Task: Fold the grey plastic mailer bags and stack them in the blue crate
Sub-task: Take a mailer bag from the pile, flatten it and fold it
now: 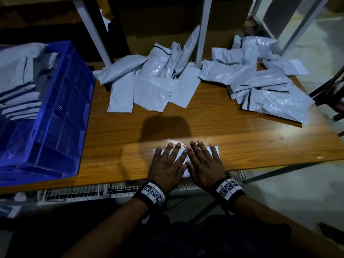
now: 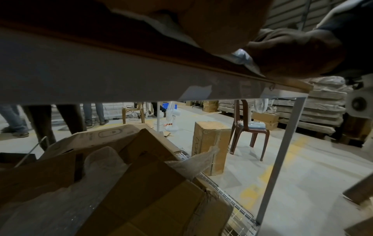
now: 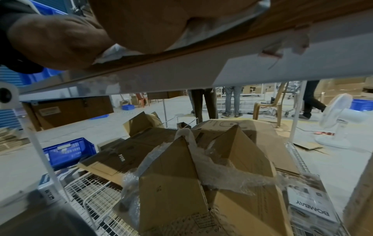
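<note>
Mailer bag (image 1: 178,155), one, folded small, lies flat at the near edge of the wooden table (image 1: 242,142), pinned under both hands. Left hand (image 1: 165,164) and right hand (image 1: 204,162) are side by side, palms down, fingers straight and spread, pressing the bag; neither is curled round it. Most of the bag is covered by the hands, only the far corners and a strip between the thumbs show.

Two loose heaps of unfolded grey mailers sit at the far side: a left heap (image 1: 149,81) and a right heap (image 1: 260,81). Exact count in either is not readable, they overlap too much. One blue crate (image 1: 61,108) stands on the table's left end, well apart from the hands, with a stack of folded bags (image 1: 16,90) inside; it's cut off by the frame edge, so the stack count is unclear too.

Three grey metal uprights (image 1: 203,30) rise from the back of the table among the heaps. Two wristbands (image 1: 153,192) with printed marker squares, one per wrist.

Wrist views look under the tabletop: cardboard boxes (image 3: 201,175) with bubble wrap on a wire shelf (image 3: 90,191), a white fan (image 3: 339,121), a brown plastic chair (image 2: 248,132), and legs of several people standing further back. Lighting is dim and far detail is blurred.
</note>
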`<state>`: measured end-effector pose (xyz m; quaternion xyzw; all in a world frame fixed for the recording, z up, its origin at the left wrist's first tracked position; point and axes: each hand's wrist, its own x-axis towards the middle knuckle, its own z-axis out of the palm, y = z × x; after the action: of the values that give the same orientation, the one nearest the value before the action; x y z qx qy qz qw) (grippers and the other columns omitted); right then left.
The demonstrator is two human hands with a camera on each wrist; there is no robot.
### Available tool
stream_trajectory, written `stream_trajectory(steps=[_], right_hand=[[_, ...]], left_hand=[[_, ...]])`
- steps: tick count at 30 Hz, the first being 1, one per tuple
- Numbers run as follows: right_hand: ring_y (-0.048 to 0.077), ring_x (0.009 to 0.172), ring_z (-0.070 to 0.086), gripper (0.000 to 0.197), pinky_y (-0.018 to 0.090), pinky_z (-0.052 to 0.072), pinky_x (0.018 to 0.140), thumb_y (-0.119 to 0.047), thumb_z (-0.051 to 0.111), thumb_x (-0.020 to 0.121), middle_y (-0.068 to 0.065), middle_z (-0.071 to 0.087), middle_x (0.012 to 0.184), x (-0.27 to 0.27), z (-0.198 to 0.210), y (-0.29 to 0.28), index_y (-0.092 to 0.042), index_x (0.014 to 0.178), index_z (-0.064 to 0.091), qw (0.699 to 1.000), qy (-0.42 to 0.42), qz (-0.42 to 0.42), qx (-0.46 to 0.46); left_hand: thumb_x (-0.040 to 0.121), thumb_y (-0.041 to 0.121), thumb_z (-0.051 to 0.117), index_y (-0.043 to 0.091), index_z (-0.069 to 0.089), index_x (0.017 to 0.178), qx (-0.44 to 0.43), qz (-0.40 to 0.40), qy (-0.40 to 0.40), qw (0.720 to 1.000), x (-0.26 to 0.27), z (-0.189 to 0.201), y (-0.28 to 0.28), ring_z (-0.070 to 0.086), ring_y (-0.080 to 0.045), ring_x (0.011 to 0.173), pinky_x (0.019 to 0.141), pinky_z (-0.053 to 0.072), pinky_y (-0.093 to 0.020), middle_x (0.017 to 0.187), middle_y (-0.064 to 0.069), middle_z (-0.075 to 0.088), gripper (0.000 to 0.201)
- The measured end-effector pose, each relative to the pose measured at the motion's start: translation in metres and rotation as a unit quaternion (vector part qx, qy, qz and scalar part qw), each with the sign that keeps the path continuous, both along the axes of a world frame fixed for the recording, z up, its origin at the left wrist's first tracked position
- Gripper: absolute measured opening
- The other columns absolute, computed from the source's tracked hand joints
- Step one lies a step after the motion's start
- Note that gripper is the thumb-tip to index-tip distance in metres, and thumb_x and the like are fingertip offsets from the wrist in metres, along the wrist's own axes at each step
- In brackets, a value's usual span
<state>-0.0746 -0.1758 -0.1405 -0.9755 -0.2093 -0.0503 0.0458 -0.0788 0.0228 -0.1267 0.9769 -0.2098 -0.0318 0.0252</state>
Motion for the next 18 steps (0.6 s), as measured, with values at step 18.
stream_trajectory(steps=[18], right_hand=[[0.026, 0.158, 0.011, 0.064, 0.06, 0.013, 0.122, -0.05, 0.016, 0.107, 0.011, 0.02, 0.169, 0.0013, 0.0097, 0.0012, -0.017, 0.16, 0.031, 0.998, 0.052, -0.009, -0.026]], left_hand=[[0.108, 0.053, 0.008, 0.03, 0.026, 0.161, 0.001, 0.008, 0.038, 0.999, 0.0016, 0.0004, -0.0005, 0.024, -0.027, 0.155, 0.124, 0.015, -0.057, 0.168, -0.003, 0.024, 0.061]])
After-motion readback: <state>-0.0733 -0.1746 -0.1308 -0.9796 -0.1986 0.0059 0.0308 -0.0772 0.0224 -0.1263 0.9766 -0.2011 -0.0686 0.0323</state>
